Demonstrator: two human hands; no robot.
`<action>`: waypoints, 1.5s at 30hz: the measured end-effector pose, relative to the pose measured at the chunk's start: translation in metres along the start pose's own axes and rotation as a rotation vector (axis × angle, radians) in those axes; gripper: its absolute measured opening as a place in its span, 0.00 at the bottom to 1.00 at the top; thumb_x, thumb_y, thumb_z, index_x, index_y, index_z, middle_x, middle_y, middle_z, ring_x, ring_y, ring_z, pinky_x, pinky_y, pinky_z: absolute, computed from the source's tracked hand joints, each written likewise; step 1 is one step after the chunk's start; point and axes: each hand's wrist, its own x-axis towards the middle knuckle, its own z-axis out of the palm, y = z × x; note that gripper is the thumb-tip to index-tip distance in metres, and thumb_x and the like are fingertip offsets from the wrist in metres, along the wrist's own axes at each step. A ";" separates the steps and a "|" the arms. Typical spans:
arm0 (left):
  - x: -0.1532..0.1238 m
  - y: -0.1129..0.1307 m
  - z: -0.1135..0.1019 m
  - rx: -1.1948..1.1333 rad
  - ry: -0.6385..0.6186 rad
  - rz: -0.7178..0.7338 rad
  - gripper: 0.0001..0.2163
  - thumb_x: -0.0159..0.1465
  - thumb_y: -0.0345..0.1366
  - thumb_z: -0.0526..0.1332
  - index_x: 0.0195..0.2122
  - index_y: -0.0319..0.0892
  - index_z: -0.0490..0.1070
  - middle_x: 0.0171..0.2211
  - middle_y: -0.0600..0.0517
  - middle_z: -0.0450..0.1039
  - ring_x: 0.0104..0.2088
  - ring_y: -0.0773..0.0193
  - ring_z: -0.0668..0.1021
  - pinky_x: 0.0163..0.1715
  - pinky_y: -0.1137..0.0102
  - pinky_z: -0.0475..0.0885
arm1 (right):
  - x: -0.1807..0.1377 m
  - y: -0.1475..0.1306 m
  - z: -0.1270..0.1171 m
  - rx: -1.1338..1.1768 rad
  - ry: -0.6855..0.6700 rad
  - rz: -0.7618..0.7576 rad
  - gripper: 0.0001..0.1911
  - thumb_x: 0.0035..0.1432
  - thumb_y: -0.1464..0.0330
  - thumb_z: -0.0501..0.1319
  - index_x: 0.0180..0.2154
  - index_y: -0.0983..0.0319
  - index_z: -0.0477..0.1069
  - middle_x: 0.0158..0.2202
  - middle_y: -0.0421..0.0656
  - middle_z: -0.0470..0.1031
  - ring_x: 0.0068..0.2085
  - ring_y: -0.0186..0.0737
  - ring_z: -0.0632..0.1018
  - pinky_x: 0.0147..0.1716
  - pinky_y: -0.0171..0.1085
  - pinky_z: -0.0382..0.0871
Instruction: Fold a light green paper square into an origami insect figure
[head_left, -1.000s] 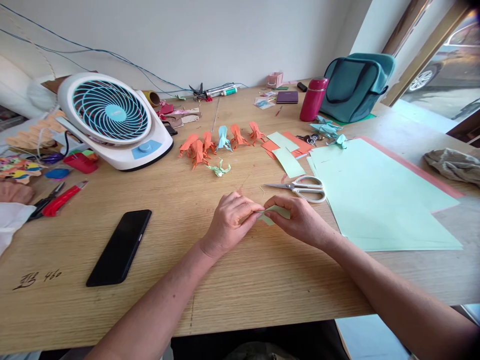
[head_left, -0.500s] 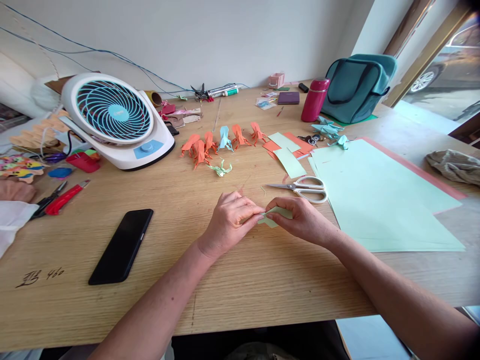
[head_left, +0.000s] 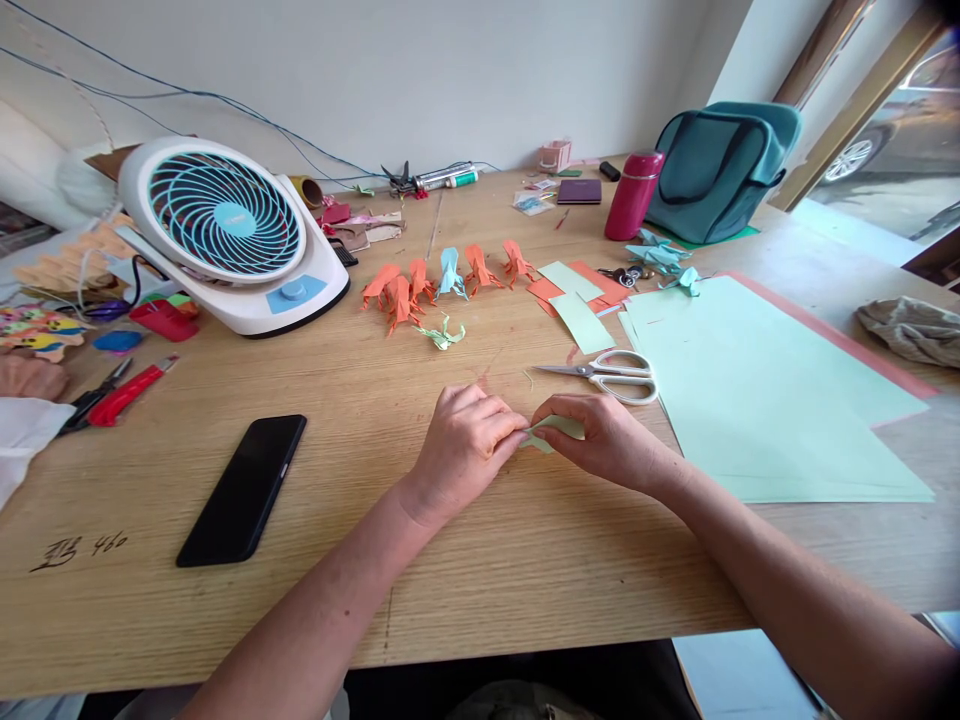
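A small folded piece of light green paper is pinched between both hands, just above the wooden table. My left hand is closed on its left end, thumb against fingers. My right hand grips the other side between thumb and forefinger, and the hands hide part of the folds. Beyond the right hand lie white-handled scissors, blades pointing left. Farther off, a green folded paper figure sits before a row of orange paper figures and a blue paper figure.
Large green sheets cover the right side, with cut green strips nearby. A black phone lies at left, near a red-handled cutter and another person's hand. Behind stand a fan, a pink bottle and a teal bag.
My left fingers have curled slightly closer over the paper, and less of its lower edge shows. My right hand keeps nearly the same place. The view has shifted a little.
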 end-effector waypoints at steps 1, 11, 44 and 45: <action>0.000 0.001 0.001 -0.007 0.001 -0.019 0.01 0.64 0.33 0.68 0.35 0.45 0.76 0.31 0.55 0.79 0.34 0.61 0.74 0.40 0.63 0.62 | 0.000 0.000 0.000 -0.008 0.000 -0.006 0.07 0.63 0.67 0.61 0.37 0.60 0.78 0.32 0.40 0.80 0.30 0.35 0.75 0.33 0.34 0.66; 0.003 0.000 0.004 -0.369 0.008 -0.300 0.08 0.60 0.25 0.67 0.29 0.43 0.70 0.30 0.55 0.71 0.34 0.64 0.74 0.38 0.69 0.67 | 0.001 -0.003 0.002 -0.142 0.080 -0.195 0.06 0.65 0.70 0.60 0.38 0.62 0.76 0.33 0.43 0.79 0.32 0.37 0.76 0.35 0.35 0.66; 0.005 0.000 -0.005 -0.109 0.021 -0.026 0.05 0.65 0.28 0.64 0.35 0.45 0.75 0.34 0.58 0.80 0.34 0.63 0.73 0.42 0.64 0.62 | 0.000 -0.008 -0.001 0.136 -0.021 0.076 0.07 0.61 0.70 0.59 0.39 0.60 0.76 0.31 0.37 0.78 0.30 0.34 0.73 0.32 0.33 0.64; 0.004 0.000 -0.005 -0.124 0.020 -0.039 0.04 0.65 0.28 0.65 0.35 0.45 0.74 0.33 0.58 0.80 0.34 0.64 0.73 0.43 0.64 0.62 | 0.000 -0.008 -0.002 0.147 -0.027 0.085 0.08 0.61 0.69 0.59 0.39 0.60 0.76 0.31 0.37 0.78 0.31 0.34 0.73 0.32 0.33 0.64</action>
